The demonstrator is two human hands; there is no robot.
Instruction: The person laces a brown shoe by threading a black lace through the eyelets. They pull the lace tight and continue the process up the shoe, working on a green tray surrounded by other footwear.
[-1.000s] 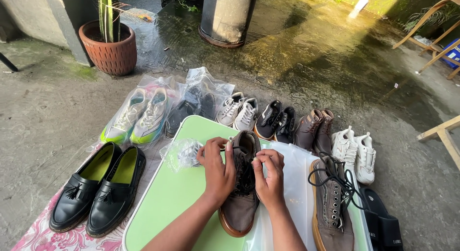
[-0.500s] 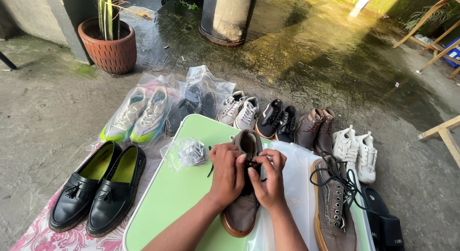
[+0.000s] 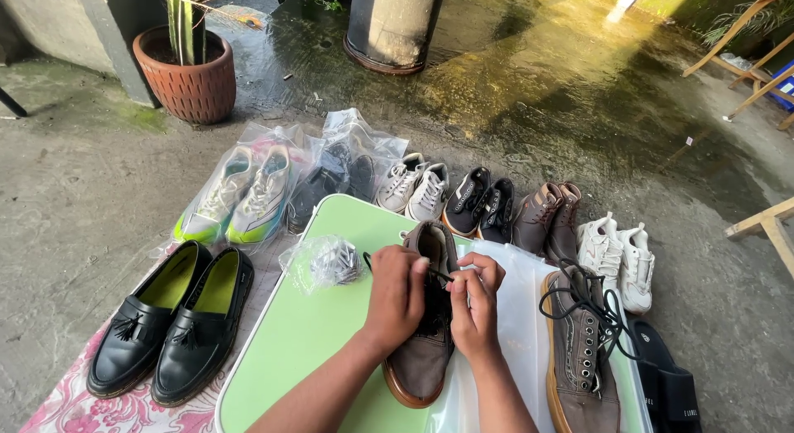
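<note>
Wet concrete floor (image 3: 529, 94) stretches away from us, with a terracotta plant pot (image 3: 186, 73) at the far left and the base of a grey pillar (image 3: 389, 28) beyond. Close to us stands a light green table (image 3: 314, 334).

On the table lies a brown suede shoe (image 3: 426, 350), its toe pointing toward us and its heel away. We see both our hands over the middle of this shoe, at the lacing area. Our left hand (image 3: 397, 296) is curled closed, fingers pinching a black lace (image 3: 438, 274) that runs across to our right hand (image 3: 473, 305), which is also closed on that lace. The two hands sit side by side, nearly touching, covering the shoe's tongue.

Just left of our left hand rests a crumpled clear plastic bag (image 3: 324, 263). To the right of our right hand lies a second brown shoe (image 3: 579, 358) with loose black laces, on a clear plastic sheet (image 3: 513, 317).

On the ground to the left sit black tasselled loafers (image 3: 169, 321) on a pink floral cloth (image 3: 107, 408). Past the table's far edge we see a row of shoes: bagged sneakers (image 3: 244, 193), grey sneakers (image 3: 413, 185), black shoes (image 3: 481, 203), brown boots (image 3: 547, 218) and white sneakers (image 3: 619, 255).
</note>
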